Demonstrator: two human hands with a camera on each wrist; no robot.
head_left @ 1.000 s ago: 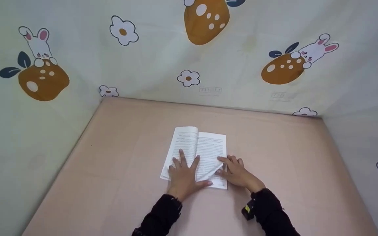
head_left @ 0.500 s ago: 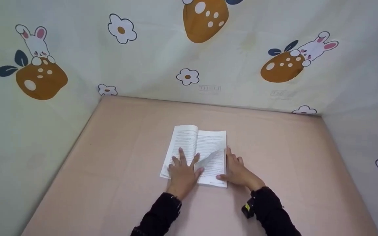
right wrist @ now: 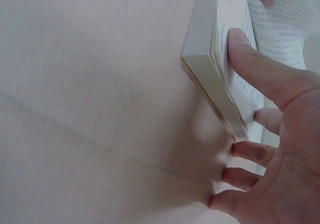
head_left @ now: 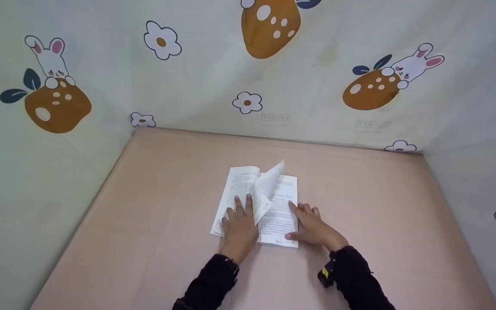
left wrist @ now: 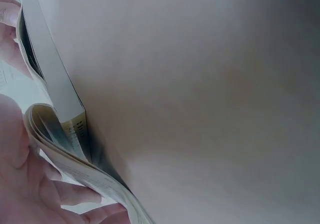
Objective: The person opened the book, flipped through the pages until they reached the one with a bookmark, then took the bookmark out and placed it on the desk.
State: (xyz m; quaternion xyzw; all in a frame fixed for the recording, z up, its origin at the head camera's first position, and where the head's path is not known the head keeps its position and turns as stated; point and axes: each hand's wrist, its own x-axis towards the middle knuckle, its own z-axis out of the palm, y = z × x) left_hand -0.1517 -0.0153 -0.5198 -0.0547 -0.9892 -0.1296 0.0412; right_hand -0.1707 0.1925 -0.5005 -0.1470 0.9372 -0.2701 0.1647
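Observation:
An open book (head_left: 279, 224) with printed pages lies on the table. My left hand (head_left: 240, 228) rests on its left page, fingers stretched out; the thumb is hidden in the head view. Beside those fingers a turned-up leaf (head_left: 268, 183) stands tilted over the middle, its lower corner folded over. At the right edge of the book is my right hand (head_left: 316, 227). In the right wrist view, the right thumb (right wrist: 265, 69) lies on the top page, while other fingertips touch the table beside the block of pages (right wrist: 212, 76). The left wrist view shows the book's lower edge (left wrist: 55, 59).
A pinkish-beige cloth (head_left: 166, 193) covers the table. Pale fabric walls (head_left: 205, 64) printed with rabbits, fruit and flowers enclose its back and sides. A small black device with a yellow mark (head_left: 325, 274) sits at the right sleeve (head_left: 355, 275).
The right hand has let go of the leaf's lower corner. The leaf has risen and swung left toward the left hand, baring the page beneath. The left thumb has moved in behind it.

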